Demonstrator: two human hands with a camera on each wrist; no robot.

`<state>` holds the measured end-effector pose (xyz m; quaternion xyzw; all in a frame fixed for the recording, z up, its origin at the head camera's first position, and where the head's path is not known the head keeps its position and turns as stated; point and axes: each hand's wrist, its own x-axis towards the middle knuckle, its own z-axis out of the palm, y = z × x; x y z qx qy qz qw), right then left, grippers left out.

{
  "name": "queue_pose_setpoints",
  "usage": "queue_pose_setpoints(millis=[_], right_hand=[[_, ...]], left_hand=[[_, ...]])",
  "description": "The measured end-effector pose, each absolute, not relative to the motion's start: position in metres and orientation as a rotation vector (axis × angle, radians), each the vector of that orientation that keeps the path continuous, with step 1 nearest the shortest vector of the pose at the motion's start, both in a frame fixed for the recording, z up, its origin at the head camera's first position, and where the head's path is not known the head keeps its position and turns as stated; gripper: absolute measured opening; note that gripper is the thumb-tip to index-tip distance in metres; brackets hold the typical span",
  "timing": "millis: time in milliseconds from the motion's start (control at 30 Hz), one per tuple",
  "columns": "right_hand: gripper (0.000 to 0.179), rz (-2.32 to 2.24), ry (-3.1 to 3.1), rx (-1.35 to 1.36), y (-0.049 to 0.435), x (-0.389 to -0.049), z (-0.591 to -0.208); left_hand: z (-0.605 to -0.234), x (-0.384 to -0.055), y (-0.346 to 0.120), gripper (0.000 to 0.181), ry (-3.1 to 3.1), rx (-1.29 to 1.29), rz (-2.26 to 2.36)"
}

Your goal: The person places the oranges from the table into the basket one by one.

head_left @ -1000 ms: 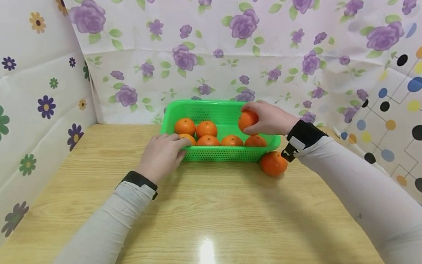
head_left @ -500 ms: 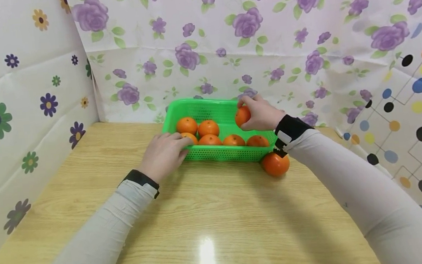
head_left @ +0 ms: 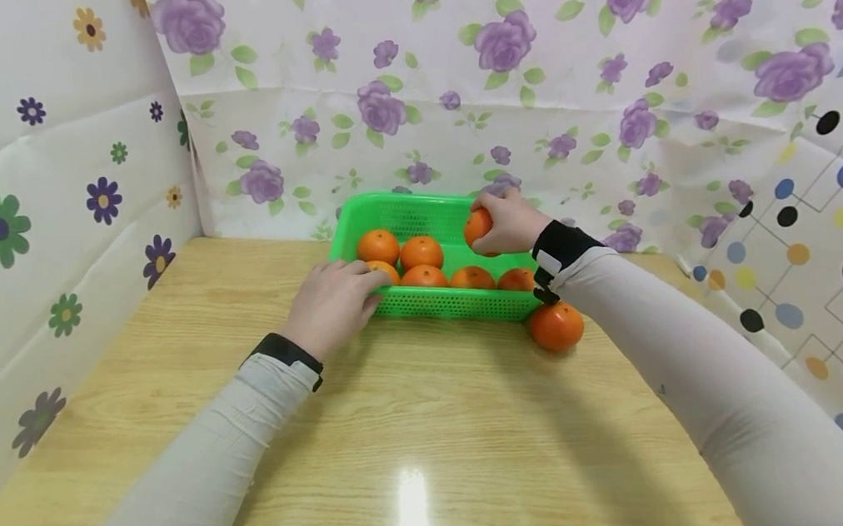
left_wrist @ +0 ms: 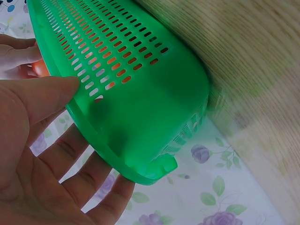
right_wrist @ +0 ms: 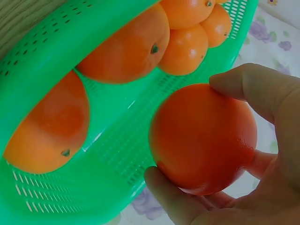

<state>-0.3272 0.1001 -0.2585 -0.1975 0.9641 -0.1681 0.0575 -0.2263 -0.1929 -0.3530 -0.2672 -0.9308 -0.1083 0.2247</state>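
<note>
A green perforated plastic basket (head_left: 443, 303) holds several oranges (head_left: 421, 253), bunched to the left and along the near side. My left hand (head_left: 329, 306) grips its near-left rim, thumb (left_wrist: 56, 93) against the outer wall and fingers reaching over to the other side. Over the right part of the basket, my right hand (head_left: 514, 221) holds another orange (right_wrist: 201, 140) between thumb and fingers. In the right wrist view, that orange hangs over the bare basket floor, apart from the others. One more orange (head_left: 558, 327) rests on the table outside the basket's near-right corner.
The wood-grain table (head_left: 376, 434) stretches in front of the basket. Flower-print sheeting (head_left: 266, 126) rises right behind it, with more patterned sheets at left and right. Black bands circle both wrists.
The right hand has shifted left over the basket, carrying its orange. My left hand keeps its grip on the rim. The whole head view has drifted slightly.
</note>
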Motion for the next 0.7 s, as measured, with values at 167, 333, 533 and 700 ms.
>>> queue_pose_setpoints(millis=[167, 333, 533, 700], right_hand=[[0.061, -0.536, 2.892, -0.573, 0.097, -0.330, -0.260], [0.053, -0.562, 2.875, -0.519, 0.095, -0.332, -0.261], [0.062, -0.559, 2.876, -0.455, 0.096, -0.343, -0.269], [0.072, -0.576, 2.844, -0.402, 0.097, -0.360, -0.278]], left_hand=[[-0.353, -0.227, -0.192, 0.024, -2.580, -0.732, -0.283], [-0.353, -0.226, -0.193, 0.022, -2.572, -0.735, -0.294], [-0.353, -0.226, -0.193, 0.022, -2.563, -0.734, -0.285], [-0.354, -0.225, -0.193, 0.021, -2.551, -0.740, -0.271]])
